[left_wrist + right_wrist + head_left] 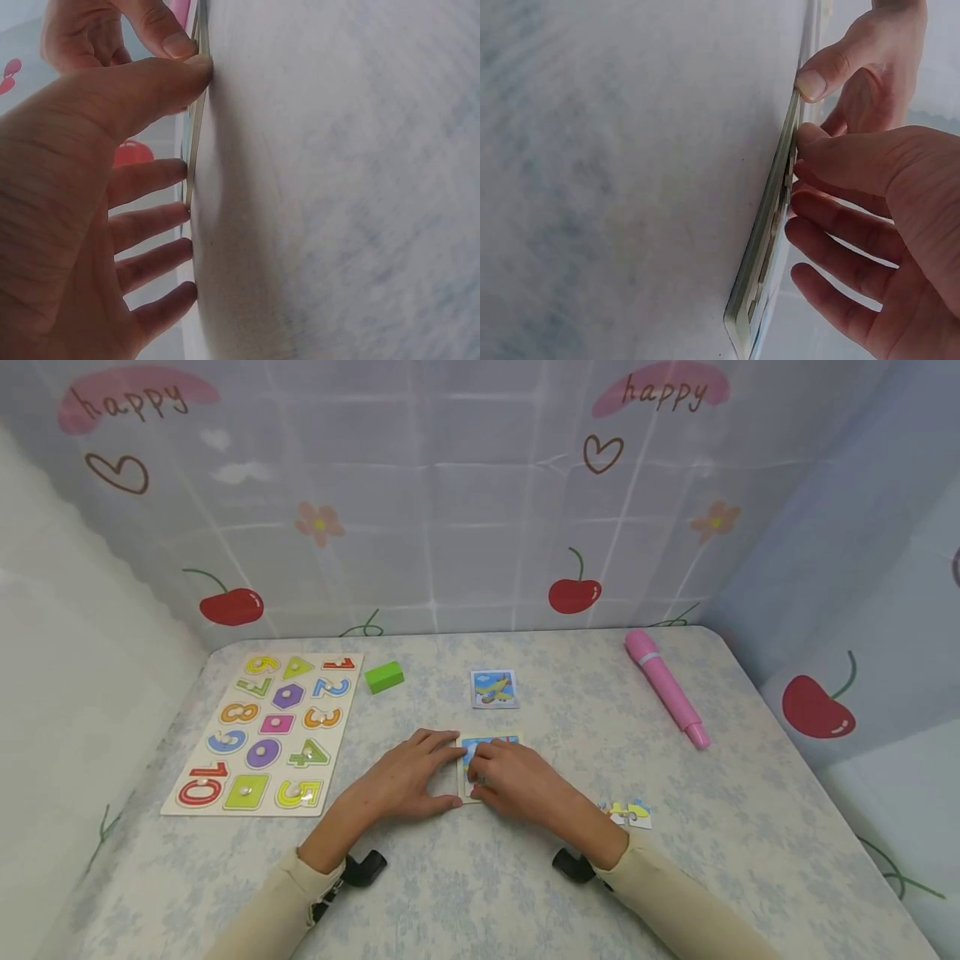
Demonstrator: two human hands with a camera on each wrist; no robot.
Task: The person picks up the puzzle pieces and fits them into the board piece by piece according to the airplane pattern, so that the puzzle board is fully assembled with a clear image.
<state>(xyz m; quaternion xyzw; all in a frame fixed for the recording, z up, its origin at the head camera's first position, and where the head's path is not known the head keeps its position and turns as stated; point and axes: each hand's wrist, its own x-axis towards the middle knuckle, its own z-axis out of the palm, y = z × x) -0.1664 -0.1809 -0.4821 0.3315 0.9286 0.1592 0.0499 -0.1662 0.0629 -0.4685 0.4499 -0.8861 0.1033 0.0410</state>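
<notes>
A small jigsaw puzzle in a thin tray (492,737) lies flat on the table, its blue picture partly covered by the hands. My left hand (405,777) rests at the tray's left side with fingers extended. The left thumb (196,71) touches the tray's near edge. My right hand (521,782) is over the picture, fingers bent down, thumb and forefinger pinching a puzzle piece that is mostly hidden. In the right wrist view, the right thumb (814,142) meets the tray's top beside the left thumb. Loose yellow-and-white puzzle pieces (637,814) lie by the right forearm.
Beyond the tray lies a square airplane picture card (495,690). A number-and-shape board (339,735) occupies the left side, with a green block (385,677) next to it. A pink cylindrical stick (671,693) lies at the right. Patterned curtains (480,510) enclose the table.
</notes>
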